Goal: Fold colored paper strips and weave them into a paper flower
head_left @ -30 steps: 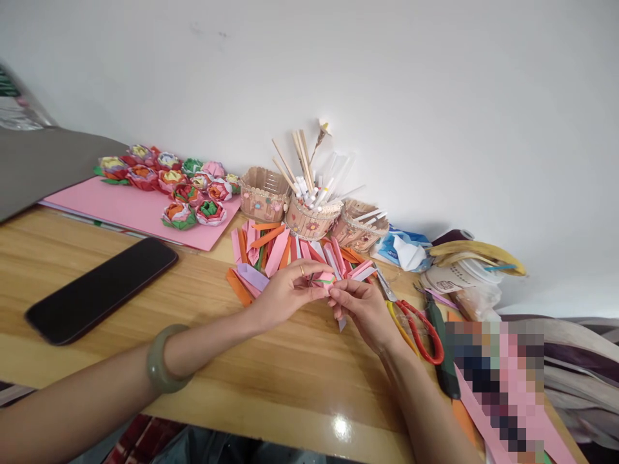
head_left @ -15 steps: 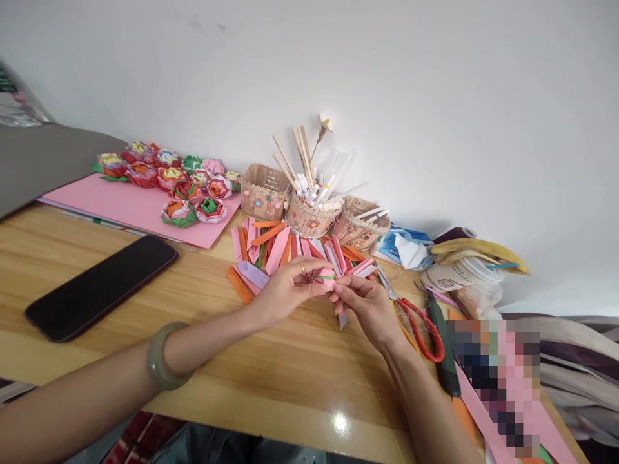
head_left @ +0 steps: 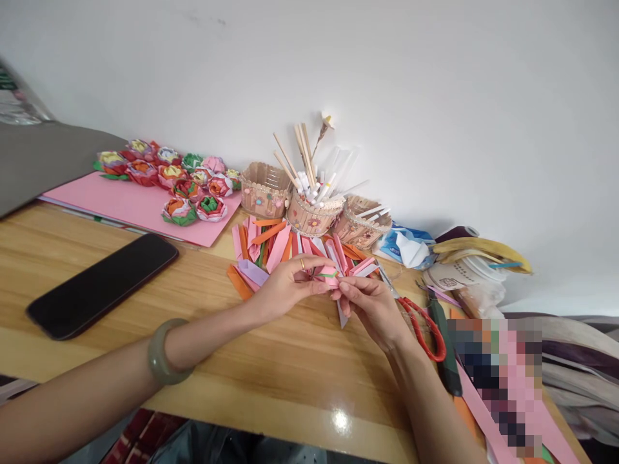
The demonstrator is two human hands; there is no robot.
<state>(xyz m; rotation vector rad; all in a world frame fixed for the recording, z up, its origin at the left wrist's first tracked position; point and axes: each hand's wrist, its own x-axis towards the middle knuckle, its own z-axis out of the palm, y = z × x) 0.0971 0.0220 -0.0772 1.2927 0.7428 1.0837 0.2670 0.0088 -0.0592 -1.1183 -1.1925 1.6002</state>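
Note:
A small pink and green folded paper piece (head_left: 327,274) is held above the table's middle. My left hand (head_left: 294,283) pinches it from the left between thumb and fingers. From the right, my right hand (head_left: 365,299) has thumb and fingertips closed on the piece's near right edge. A pale pointed strip hangs just below the fingers. Behind the hands lie several folded paper strips (head_left: 278,248) in pink, orange, white and lilac. Fingers hide part of the held piece.
Finished paper flowers (head_left: 176,209) sit on pink sheets (head_left: 120,196) at the left, behind a black phone (head_left: 104,283). Decorated baskets (head_left: 314,216) with sticks stand by the wall. Red-handled scissors (head_left: 438,338), a green-handled cutter (head_left: 449,361) and a lidded cup (head_left: 464,274) are at the right.
Both hands stay nearly in place around the paper piece. My right hand has shifted very slightly to the right; the view has moved a little.

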